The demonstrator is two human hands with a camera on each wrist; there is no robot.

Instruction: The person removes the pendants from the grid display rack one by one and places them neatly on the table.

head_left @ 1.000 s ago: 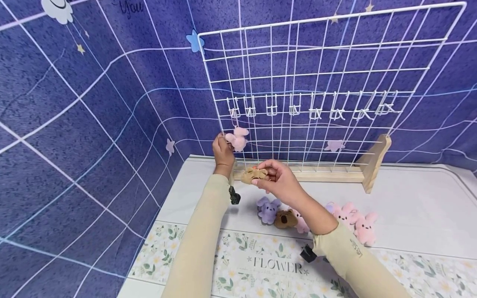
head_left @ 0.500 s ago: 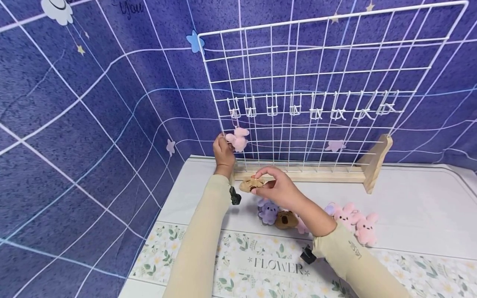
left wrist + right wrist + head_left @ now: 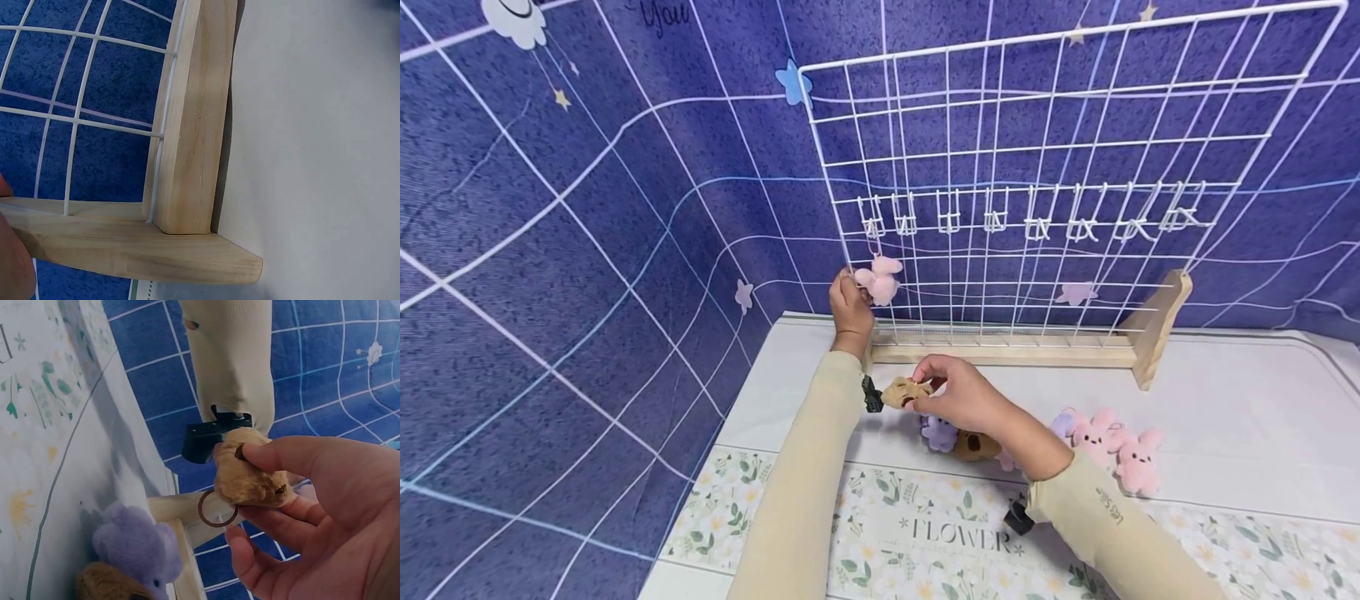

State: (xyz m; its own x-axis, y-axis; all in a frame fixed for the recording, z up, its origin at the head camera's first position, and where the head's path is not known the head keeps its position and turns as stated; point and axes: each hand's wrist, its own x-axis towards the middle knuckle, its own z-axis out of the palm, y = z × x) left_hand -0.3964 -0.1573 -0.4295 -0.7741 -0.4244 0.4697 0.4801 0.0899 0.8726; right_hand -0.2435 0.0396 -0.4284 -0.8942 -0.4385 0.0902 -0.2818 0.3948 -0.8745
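Observation:
My right hand (image 3: 962,396) pinches a small tan plush keychain (image 3: 904,392) between thumb and fingers, above the table. In the right wrist view, a brown ring (image 3: 217,508) hangs from this plush (image 3: 250,472), and the thumb lies over its front. My left hand (image 3: 852,307) grips the wooden side piece (image 3: 112,240) of the white wire rack (image 3: 992,154); only parts of its fingers show at the edge of the left wrist view. Beside that hand, a pink plush keychain (image 3: 882,282) hangs from the leftmost hook (image 3: 874,227).
Below my right hand lie a purple plush (image 3: 938,433) and a brown plush (image 3: 976,446), partly covered by it. More pink plush toys (image 3: 1137,462) lie to the right. Several white hooks (image 3: 1037,227) line the rack. A patterned curtain (image 3: 587,292) encloses the back and left.
My right hand has moved down and slightly left with the tan plush keychain, away from the rack and towards the left forearm. The left hand has stayed at the rack.

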